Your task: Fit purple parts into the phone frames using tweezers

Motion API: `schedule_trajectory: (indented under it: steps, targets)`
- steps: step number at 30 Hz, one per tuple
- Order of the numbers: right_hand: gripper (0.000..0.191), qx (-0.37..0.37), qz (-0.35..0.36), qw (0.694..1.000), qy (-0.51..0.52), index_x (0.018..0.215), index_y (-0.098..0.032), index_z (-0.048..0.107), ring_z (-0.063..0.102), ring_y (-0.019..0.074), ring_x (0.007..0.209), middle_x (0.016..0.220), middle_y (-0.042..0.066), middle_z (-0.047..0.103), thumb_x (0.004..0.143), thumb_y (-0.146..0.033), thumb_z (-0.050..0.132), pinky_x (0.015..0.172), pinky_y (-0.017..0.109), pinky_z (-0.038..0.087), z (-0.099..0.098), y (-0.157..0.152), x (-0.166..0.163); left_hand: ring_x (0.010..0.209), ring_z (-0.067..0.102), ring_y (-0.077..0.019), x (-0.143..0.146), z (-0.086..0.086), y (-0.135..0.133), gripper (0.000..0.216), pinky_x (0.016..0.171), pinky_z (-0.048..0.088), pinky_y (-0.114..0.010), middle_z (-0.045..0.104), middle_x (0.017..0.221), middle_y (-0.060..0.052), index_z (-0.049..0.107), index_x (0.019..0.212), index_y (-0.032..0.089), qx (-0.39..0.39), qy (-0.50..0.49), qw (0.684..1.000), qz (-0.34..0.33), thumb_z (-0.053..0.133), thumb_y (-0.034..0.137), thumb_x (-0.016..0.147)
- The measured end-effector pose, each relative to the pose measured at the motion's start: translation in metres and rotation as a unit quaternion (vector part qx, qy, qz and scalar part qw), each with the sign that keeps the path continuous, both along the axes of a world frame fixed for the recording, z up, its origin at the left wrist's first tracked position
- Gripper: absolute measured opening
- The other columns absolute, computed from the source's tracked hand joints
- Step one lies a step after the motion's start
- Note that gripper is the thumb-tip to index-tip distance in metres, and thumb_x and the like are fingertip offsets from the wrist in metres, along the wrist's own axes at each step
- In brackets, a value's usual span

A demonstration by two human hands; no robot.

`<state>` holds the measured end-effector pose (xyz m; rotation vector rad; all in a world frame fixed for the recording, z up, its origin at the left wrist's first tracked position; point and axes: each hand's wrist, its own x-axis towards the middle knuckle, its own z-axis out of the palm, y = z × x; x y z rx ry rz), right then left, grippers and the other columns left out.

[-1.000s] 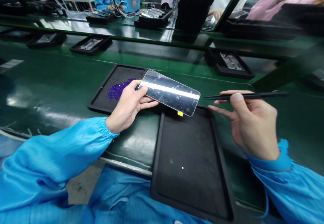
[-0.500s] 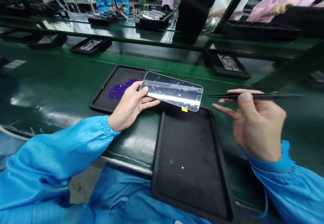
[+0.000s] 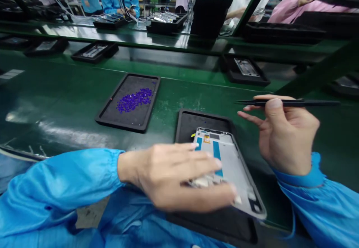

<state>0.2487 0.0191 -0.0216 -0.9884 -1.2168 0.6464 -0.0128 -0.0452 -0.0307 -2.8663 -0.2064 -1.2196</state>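
My left hand [image 3: 174, 177] is palm down over a phone frame [image 3: 232, 158], its fingers stretched out and somewhat blurred. Whether the fingertips touch the frame I cannot tell. The frame shows its inner side, silver with blue strips and a small yellow tab at its far left corner. It lies askew on a black tray [image 3: 193, 118], with one corner past the tray's right rim; the hand hides its near left part. Black tweezers [image 3: 311, 103] lie level in my right hand [image 3: 288, 136], which is closed around them to the right of the tray, tips pointing left.
A second black tray [image 3: 120, 123] with many tiny purple pieces [image 3: 134, 100] lies to the left on the green bench. Farther back, trays with phone frames [image 3: 246, 67] line a shelf edge. People in blue, white and pink sit beyond.
My left hand has brought the phone down from above the bench to the near tray, turned from its glassy side to its inner side, and its fingers have spread. The tweezers hand is nearly still.
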Motion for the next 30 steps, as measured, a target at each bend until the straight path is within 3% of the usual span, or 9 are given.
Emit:
schedule_trajectory:
  steps: [3, 8, 12, 14, 16, 18, 19, 24, 30]
  targets:
    - [0.026, -0.042, 0.02, 0.998, -0.031, 0.092, -0.017, 0.073, 0.067, 0.0154, 0.08, 0.087, 0.004, 0.066, 0.084, -0.042, 0.075, 0.071, 0.033, 0.064, -0.003, 0.0, 0.001, 0.104, 0.072, -0.0252, 0.015, -0.004, -0.011, 0.033, 0.089, 0.062, -0.036, 0.073, 0.114, -0.012, 0.07, 0.12, 0.016, 0.066, 0.014, 0.998, 0.008, 0.06, 0.03, 0.092]
    - [0.024, -0.075, 0.025, 0.995, -0.055, 0.093, -0.019, 0.073, 0.067, 0.0158, 0.08, 0.087, 0.003, 0.067, 0.086, -0.042, 0.073, 0.074, 0.033, 0.063, -0.016, 0.002, -0.001, 0.087, 0.073, -0.0219, 0.028, -0.015, -0.019, 0.027, 0.076, 0.063, -0.035, 0.075, 0.101, -0.01, 0.073, 0.109, 0.016, 0.059, 0.025, 0.998, 0.015, 0.058, 0.032, 0.092]
    - [0.029, -0.097, 0.023, 0.991, -0.094, 0.094, -0.023, 0.074, 0.068, 0.0179, 0.079, 0.086, 0.002, 0.068, 0.086, -0.051, 0.071, 0.077, 0.037, 0.063, -0.03, 0.005, -0.004, 0.078, 0.068, -0.0146, 0.024, -0.014, -0.014, 0.034, 0.065, 0.057, -0.024, 0.073, 0.094, -0.007, 0.071, 0.104, 0.017, 0.056, 0.092, 0.994, -0.01, 0.047, 0.042, 0.099]
    - [0.031, -0.096, 0.02, 0.988, -0.119, 0.095, -0.025, 0.074, 0.069, 0.0202, 0.079, 0.085, 0.004, 0.069, 0.087, -0.054, 0.069, 0.078, 0.04, 0.062, -0.035, 0.006, -0.004, 0.071, 0.065, -0.0121, 0.024, -0.005, 0.002, 0.032, 0.057, 0.05, -0.022, 0.07, 0.085, -0.004, 0.068, 0.101, 0.018, 0.055, 0.14, 0.988, 0.019, 0.042, 0.035, 0.103]
    - [0.03, -0.088, 0.014, 0.987, -0.131, 0.095, -0.027, 0.074, 0.07, 0.0224, 0.078, 0.084, 0.005, 0.07, 0.087, -0.055, 0.069, 0.078, 0.043, 0.062, -0.037, 0.007, -0.004, 0.067, 0.061, -0.0124, 0.027, 0.006, 0.027, 0.027, 0.051, 0.041, -0.024, 0.067, 0.081, -0.002, 0.066, 0.1, 0.018, 0.04, 0.193, 0.974, 0.107, 0.039, 0.021, 0.102]
    - [0.027, -0.081, 0.009, 0.988, -0.13, 0.095, -0.029, 0.074, 0.07, 0.0235, 0.078, 0.085, 0.005, 0.07, 0.088, -0.055, 0.069, 0.078, 0.045, 0.061, -0.037, 0.006, -0.003, 0.069, 0.06, -0.0138, 0.032, 0.014, 0.058, 0.026, 0.049, 0.032, -0.026, 0.065, 0.087, -0.004, 0.063, 0.1, 0.017, -0.012, 0.247, 0.95, 0.192, 0.038, 0.013, 0.1]
    - [0.026, -0.077, 0.007, 0.989, -0.126, 0.094, -0.03, 0.074, 0.07, 0.0236, 0.078, 0.085, 0.005, 0.07, 0.088, -0.054, 0.068, 0.078, 0.045, 0.062, -0.037, 0.005, -0.003, 0.069, 0.058, -0.0138, 0.036, 0.016, 0.073, 0.024, 0.051, 0.03, -0.027, 0.064, 0.09, -0.004, 0.062, 0.1, 0.016, -0.048, 0.266, 0.941, 0.202, 0.038, 0.013, 0.099]
    - [0.023, -0.054, 0.004, 0.996, -0.069, 0.092, -0.03, 0.074, 0.07, 0.0222, 0.08, 0.089, 0.006, 0.069, 0.087, -0.052, 0.071, 0.072, 0.04, 0.064, -0.038, 0.005, -0.004, 0.079, 0.054, -0.0138, 0.049, 0.007, 0.122, 0.016, 0.063, 0.034, -0.027, 0.061, 0.099, -0.004, 0.061, 0.101, 0.016, -0.167, 0.271, 0.942, 0.109, 0.045, 0.015, 0.096]
    - [0.025, -0.065, -0.002, 0.998, -0.021, 0.091, -0.025, 0.073, 0.066, 0.0167, 0.079, 0.089, 0.002, 0.067, 0.085, -0.05, 0.073, 0.065, 0.032, 0.063, -0.033, 0.005, -0.003, 0.083, 0.055, -0.0149, 0.057, 0.002, 0.133, 0.015, 0.063, 0.03, -0.028, 0.064, 0.101, -0.004, 0.064, 0.1, 0.018, -0.193, 0.283, 0.936, 0.078, 0.05, 0.016, 0.093]
